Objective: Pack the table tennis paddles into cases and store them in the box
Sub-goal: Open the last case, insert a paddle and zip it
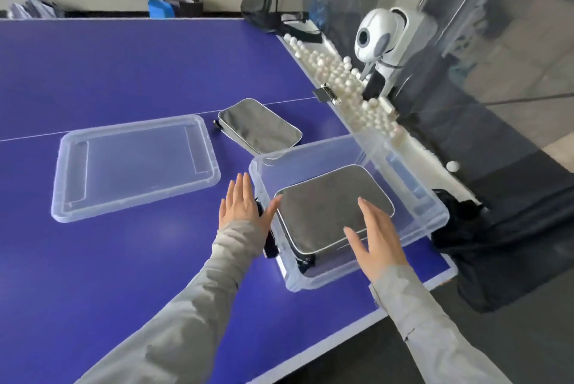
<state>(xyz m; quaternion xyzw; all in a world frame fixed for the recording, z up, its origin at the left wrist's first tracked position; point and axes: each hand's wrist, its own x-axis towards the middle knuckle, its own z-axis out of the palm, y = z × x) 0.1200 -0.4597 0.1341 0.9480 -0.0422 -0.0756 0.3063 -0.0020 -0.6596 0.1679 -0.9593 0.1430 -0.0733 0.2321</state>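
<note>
Case (329,206) in box (413,216), hands (245,206) open

Both arms extend forward in grey sleeves, forearms converging toward the middle; the left hand (240,208) is held flat, palm down, fingers straight and close together, thumb spread to the right; the right hand (377,237) is likewise flat, palm down, fingers straight and slightly splayed, thumb extended to the left; neither hand grips anything.
</note>
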